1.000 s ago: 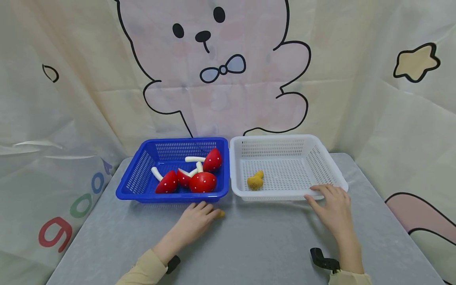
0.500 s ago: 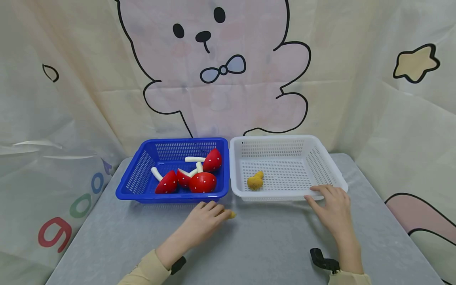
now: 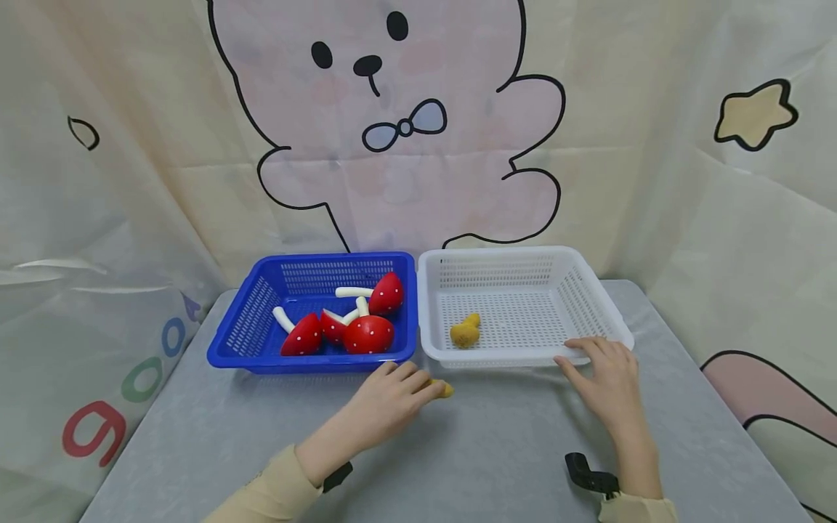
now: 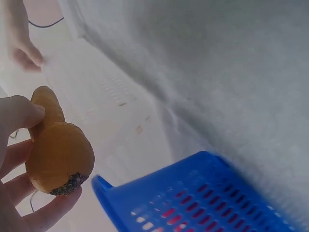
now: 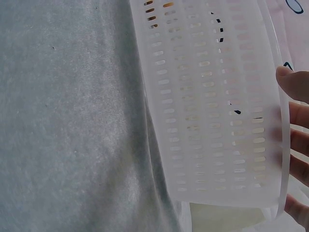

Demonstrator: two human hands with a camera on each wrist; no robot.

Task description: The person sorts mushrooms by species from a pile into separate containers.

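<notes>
My left hand [image 3: 392, 401] is just in front of the blue basket's right front corner, low above the table. Thumb and fingers hold a yellow gourd-shaped piece [image 4: 58, 154], of which only the tip shows in the head view. In the left wrist view it has a narrow neck, a round bulb and a dark speckled patch at the bulb's end. My right hand [image 3: 607, 381] grips the front right rim of the white basket [image 3: 516, 356]; in the right wrist view its fingers [image 5: 299, 140] reach behind the wall. A similar yellow piece [image 3: 465, 333] lies inside that basket.
A blue basket [image 3: 225, 354] stands left of the white one, nearly touching it. Several red toy mushrooms [image 3: 368, 335] with white dots and pale stems lie in it. Grey cloth covers the table [image 3: 497, 450]. A printed curtain [image 3: 608, 167] hangs behind and at both sides.
My left hand has moved to the right along the front of the blue basket, carrying the yellow piece toward the white basket. The right hand has stayed on the white rim.
</notes>
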